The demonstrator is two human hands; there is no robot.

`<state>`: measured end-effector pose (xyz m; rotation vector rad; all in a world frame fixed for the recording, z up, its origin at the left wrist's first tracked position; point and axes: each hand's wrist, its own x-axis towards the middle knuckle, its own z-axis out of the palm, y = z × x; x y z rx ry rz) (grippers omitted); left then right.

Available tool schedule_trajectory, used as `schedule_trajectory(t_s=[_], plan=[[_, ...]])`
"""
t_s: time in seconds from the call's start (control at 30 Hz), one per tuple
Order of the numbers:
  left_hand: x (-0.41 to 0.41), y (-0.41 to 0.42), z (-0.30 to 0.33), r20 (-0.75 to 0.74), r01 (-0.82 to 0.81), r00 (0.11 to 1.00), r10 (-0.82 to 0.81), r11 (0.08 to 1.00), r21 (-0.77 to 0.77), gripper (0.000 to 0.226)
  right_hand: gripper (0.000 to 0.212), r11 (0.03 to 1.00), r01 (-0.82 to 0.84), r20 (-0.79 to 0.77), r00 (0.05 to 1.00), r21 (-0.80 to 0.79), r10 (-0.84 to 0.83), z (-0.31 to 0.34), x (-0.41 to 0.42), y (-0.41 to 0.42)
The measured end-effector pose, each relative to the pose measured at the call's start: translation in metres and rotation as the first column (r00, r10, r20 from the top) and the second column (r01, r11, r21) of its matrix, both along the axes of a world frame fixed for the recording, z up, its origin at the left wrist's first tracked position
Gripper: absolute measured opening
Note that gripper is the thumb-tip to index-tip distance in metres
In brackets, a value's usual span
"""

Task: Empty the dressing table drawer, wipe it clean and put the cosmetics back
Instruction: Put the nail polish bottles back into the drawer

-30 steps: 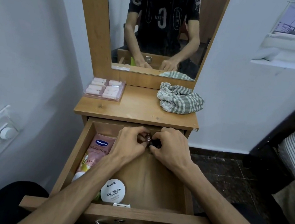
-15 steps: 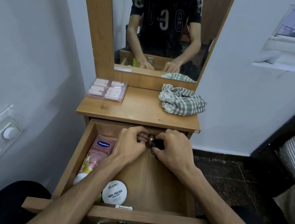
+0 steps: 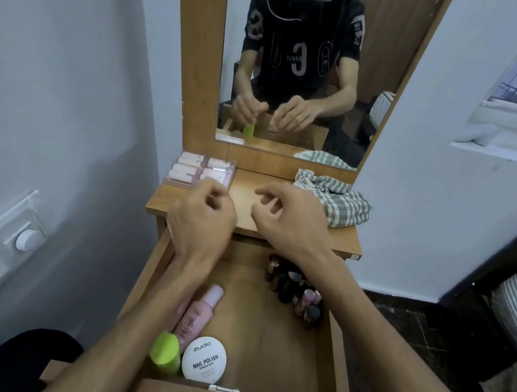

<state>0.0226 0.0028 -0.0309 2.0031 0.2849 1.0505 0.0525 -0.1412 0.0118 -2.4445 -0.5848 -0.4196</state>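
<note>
Wooden and open, the drawer [image 3: 331,365] held small dark bottles [image 3: 294,287], partly hidden under the right forearm. A pink tube [image 3: 200,314] and round white tin [image 3: 204,359] lay front-left. Both the left hand [image 3: 202,221] and right hand [image 3: 290,220] hovered loosely curled, holding nothing I could see.

Both hands raised above the table [image 3: 295,231] top, over the open drawer [image 3: 266,340]. Left hand [image 3: 202,221] loosely curled, nothing seen in it; right hand [image 3: 290,220] half-curled, empty. Drawer holds nail polish bottles [image 3: 295,289] clustered back right; pink bottle [image 3: 200,314], green-capped bottle [image 3: 166,353] and round nail polish wipes tub [image 3: 204,359] front left. Checked cloth [image 3: 336,200] and clear nail box [image 3: 199,171] on table.
</note>
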Motion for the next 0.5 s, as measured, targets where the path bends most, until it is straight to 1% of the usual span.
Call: schedule_trajectory(t_s=[0.03, 0.07, 0.13, 0.17, 0.2, 0.23, 0.3, 0.4, 0.5], plan=[[0.010, 0.014, 0.006, -0.052, -0.054, 0.997, 0.053, 0.998, -0.022, 0.012, 0.044, 0.999, -0.012, -0.047, 0.999, -0.049, 0.010, 0.002, 0.007, 0.009], [0.021, 0.030, 0.010, -0.122, -0.098, 0.988, 0.092, 0.994, -0.047, 0.021, 0.052, 0.994, -0.033, -0.086, 0.996, -0.103, 0.024, 0.004, 0.013, 0.018], [0.041, 0.063, 0.017, -0.318, -0.161, 0.941, 0.121, 0.982, -0.103, 0.046, 0.063, 0.975, -0.084, -0.176, 0.983, -0.206, 0.047, 0.004, 0.021, 0.035], [0.047, 0.077, 0.020, -0.422, -0.176, 0.900, 0.109, 0.977, -0.122, 0.057, 0.065, 0.964, -0.112, -0.225, 0.973, -0.241, 0.056, 0.003, 0.024, 0.043], [0.052, 0.087, 0.021, -0.501, -0.175, 0.862, 0.077, 0.973, -0.150, 0.063, 0.066, 0.957, -0.139, -0.269, 0.961, -0.255, 0.068, 0.002, 0.026, 0.050], [0.055, 0.094, 0.021, -0.544, -0.155, 0.839, 0.028, 0.970, -0.189, 0.063, 0.065, 0.955, -0.158, -0.291, 0.953, -0.251, 0.082, 0.000, 0.028, 0.056], [0.057, 0.098, 0.019, -0.535, -0.098, 0.844, -0.040, 0.969, -0.227, 0.051, 0.062, 0.958, -0.155, -0.285, 0.955, -0.243, 0.082, -0.005, 0.031, 0.062], [0.048, 0.096, 0.014, -0.448, -0.115, 0.893, 0.033, 0.981, -0.157, 0.033, 0.056, 0.961, -0.129, -0.194, 0.978, -0.245, 0.082, -0.012, 0.030, 0.060], [0.035, 0.090, 0.012, -0.420, -0.130, 0.904, 0.073, 0.986, -0.109, 0.029, 0.048, 0.970, -0.113, -0.132, 0.987, -0.216, 0.086, -0.018, 0.024, 0.052]])
